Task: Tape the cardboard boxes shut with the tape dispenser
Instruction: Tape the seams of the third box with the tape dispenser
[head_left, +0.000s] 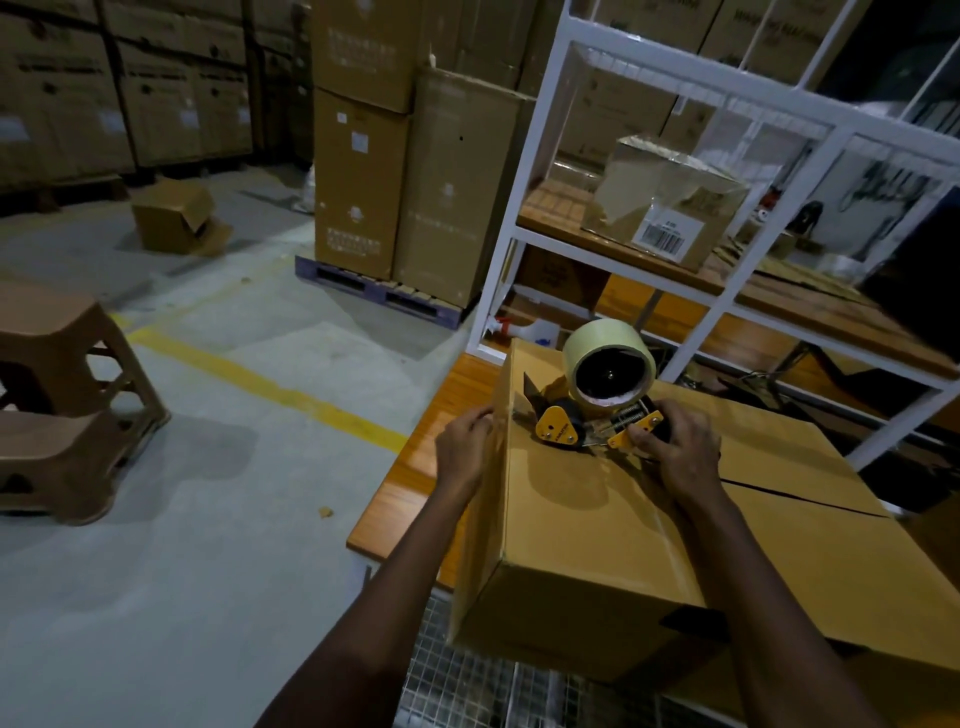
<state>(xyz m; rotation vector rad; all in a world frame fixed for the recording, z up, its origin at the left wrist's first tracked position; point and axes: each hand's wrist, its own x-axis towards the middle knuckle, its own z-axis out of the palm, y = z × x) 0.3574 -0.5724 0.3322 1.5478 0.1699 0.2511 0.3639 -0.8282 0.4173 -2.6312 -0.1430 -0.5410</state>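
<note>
Head view: our right hand (675, 452) clamps the tape dispenser (587, 408) atop the cardboard box (587, 535), left hand (464, 441) gripping its end. We should press firmly and pull along the seam (800, 496).

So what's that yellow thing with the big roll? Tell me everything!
That is the tape dispenser: yellow and black plates, a metal spring, a dark flap in front, and a pale tape roll on top. It sits on the cardboard box near its left edge. The right hand grips its handle end.
</note>
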